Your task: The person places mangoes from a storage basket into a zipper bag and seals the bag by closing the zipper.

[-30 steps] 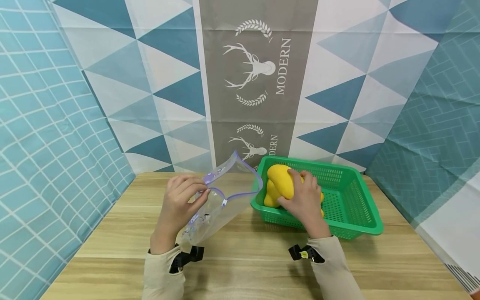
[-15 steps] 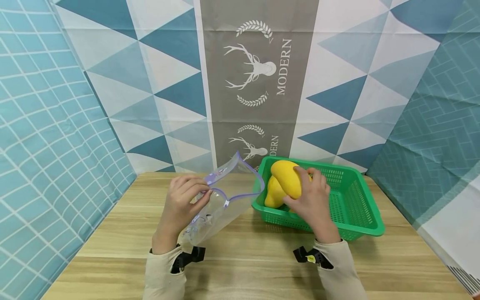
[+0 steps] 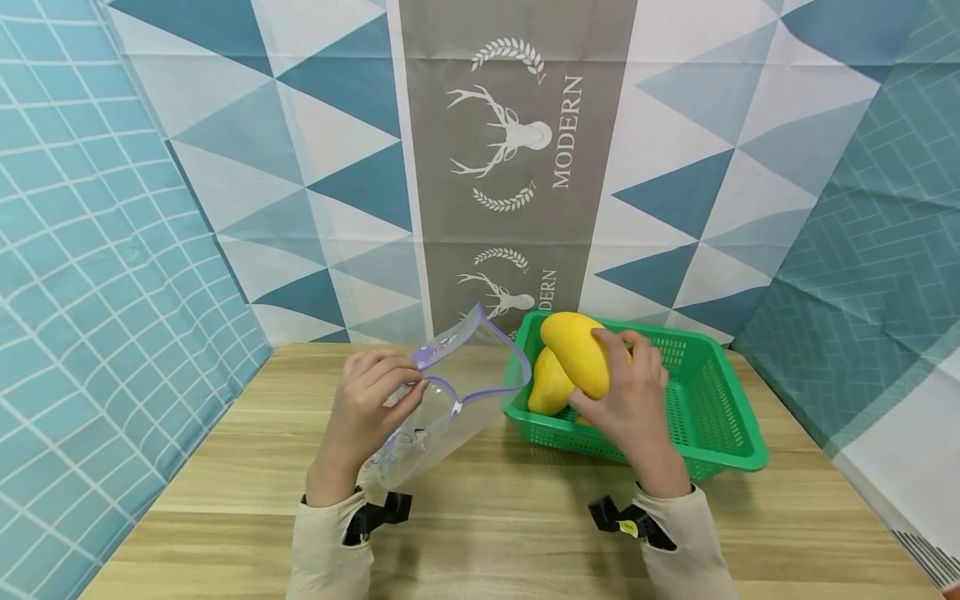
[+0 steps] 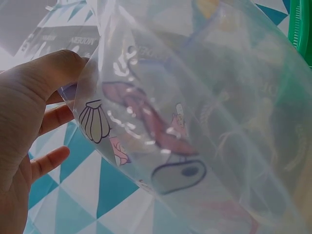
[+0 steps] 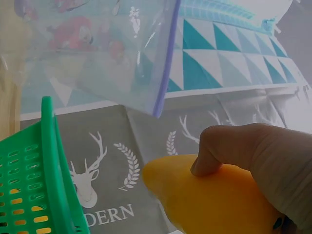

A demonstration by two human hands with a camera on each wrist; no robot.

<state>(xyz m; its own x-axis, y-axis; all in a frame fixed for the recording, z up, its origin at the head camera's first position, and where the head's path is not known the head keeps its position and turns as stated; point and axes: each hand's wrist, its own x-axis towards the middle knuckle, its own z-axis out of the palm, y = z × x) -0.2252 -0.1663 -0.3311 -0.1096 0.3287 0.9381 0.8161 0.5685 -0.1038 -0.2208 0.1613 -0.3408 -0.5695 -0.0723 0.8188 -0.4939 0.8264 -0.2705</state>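
Observation:
My left hand (image 3: 371, 404) pinches the rim of a clear zip bag (image 3: 442, 433) between thumb and fingers. The bag's purple-edged mouth gapes toward the right, and printed cartoon figures show on its side in the left wrist view. In my right hand (image 3: 628, 400) is a yellow mango (image 3: 576, 350), gripped with the thumb on the near side and fingers over the top. It is held at the left end of a green basket (image 3: 738, 417). Below it, another yellow mango (image 3: 549, 385) lies in the basket; a further bit of yellow shows beneath, mostly hidden.
The basket stands on a wooden table (image 3: 480, 542) at the back right, close to the patterned backdrop (image 3: 517, 167). Its perforated wall (image 5: 46, 170) rises near the right hand. A blue tiled cloth (image 3: 90, 250) hangs along the left side.
My right hand has lifted the mango slightly and shifted a little to the right, uncovering more of the mango below. The left hand and bag have barely moved.

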